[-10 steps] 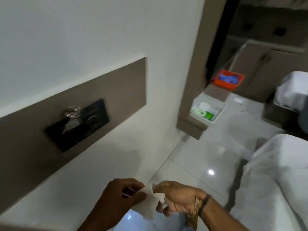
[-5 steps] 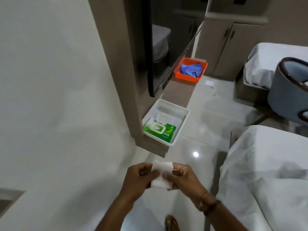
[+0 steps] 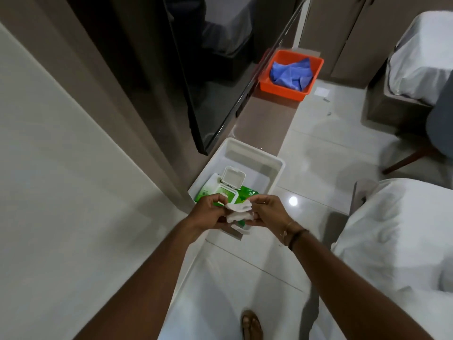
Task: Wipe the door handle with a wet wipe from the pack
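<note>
Wet wipe (image 3: 238,212): crumpled, pinched between left hand (image 3: 210,213) and right hand (image 3: 267,213), both arms extended forward, fingers closed on it. I see it over the white tray (image 3: 274,168), whose near end holds the green wipe pack (image 3: 220,192), lid flipped open. At 1 o'clock, an orange bin (image 3: 267,87) contains blue cloth (image 3: 291,73).

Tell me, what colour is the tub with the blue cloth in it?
Orange. The tub shows clearly in the head view, on the ledge.
</note>
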Motion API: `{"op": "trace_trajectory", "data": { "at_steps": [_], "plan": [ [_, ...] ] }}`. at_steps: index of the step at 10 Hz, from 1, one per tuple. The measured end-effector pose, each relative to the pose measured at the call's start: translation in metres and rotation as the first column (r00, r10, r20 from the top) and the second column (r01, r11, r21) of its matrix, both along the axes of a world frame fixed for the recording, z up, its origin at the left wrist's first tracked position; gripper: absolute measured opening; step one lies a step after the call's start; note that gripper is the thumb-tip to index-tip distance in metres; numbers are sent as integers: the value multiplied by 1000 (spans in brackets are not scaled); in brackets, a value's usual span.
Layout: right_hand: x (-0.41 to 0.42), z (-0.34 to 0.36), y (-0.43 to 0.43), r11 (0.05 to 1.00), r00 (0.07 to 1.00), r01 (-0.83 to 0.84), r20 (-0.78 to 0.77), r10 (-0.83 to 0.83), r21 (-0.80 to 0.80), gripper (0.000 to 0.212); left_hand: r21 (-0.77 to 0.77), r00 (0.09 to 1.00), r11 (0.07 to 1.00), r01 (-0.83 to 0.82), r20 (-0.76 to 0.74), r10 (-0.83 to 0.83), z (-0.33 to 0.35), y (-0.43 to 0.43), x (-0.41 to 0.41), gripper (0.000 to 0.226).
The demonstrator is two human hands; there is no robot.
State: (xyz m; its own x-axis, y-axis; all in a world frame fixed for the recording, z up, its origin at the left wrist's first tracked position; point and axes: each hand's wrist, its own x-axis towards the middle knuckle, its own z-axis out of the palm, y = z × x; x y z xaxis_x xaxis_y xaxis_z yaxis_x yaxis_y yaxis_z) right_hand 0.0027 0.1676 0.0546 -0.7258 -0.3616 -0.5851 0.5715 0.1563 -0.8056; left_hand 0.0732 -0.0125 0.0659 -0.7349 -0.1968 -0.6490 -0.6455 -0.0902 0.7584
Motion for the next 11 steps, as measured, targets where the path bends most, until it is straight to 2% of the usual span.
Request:
{"op": "trace_trajectory", "data": {
  "at_steps": [2, 3, 4, 5, 6, 7, 8, 9, 10, 11],
  "plan": [
    [-45, -23, -9, 998, 989, -53, 133, 57, -34, 33, 89, 995, 996, 22, 100, -31, -19, -14, -32, 12],
    [-60, -31, -12, 998, 982, -56, 178, 58, -18, 25, 97, 985, 993, -74, 163, 57, -28, -17, -44, 17],
    [-74, -42, -16, 999, 968, -35, 247, 37, -9, 27, 79, 966, 978, -193, 192, 175, -37, -19, -54, 21],
    [-76, -51, -23, 990, 983, -125, 146, 114, 64, 16, 6, 960, 972, -233, 160, 229, -46, -19, -57, 10],
    [-72, -66, -44, 950, 980, -150, -87, 180, 274, 19, -198, 957, 952, -234, 128, 262, -63, -18, -64, 19],
    [-67, -76, -57, 924, 984, -3, -165, 71, 382, 25, -411, 968, 897, -162, 109, 225, -74, -17, -68, 21],
    [-61, -86, -70, 841, 929, 90, -349, 122, 533, 18, -647, 989, 762, -26, 96, 116, -82, -14, -72, 16],
    [-55, -92, -77, 776, 861, 48, -420, 287, 629, 5, -746, 990, 658, 103, 142, 7, -89, -11, -69, 20],
    [-47, -92, -82, 641, 746, -1, -426, 511, 768, 15, -822, 962, 499, 275, 234, -144, -97, -9, -64, 29],
    [-43, -91, -79, 617, 698, 18, -452, 556, 787, 16, -837, 947, 444, 320, 265, -184, -98, -5, -62, 34]
  ]
}}
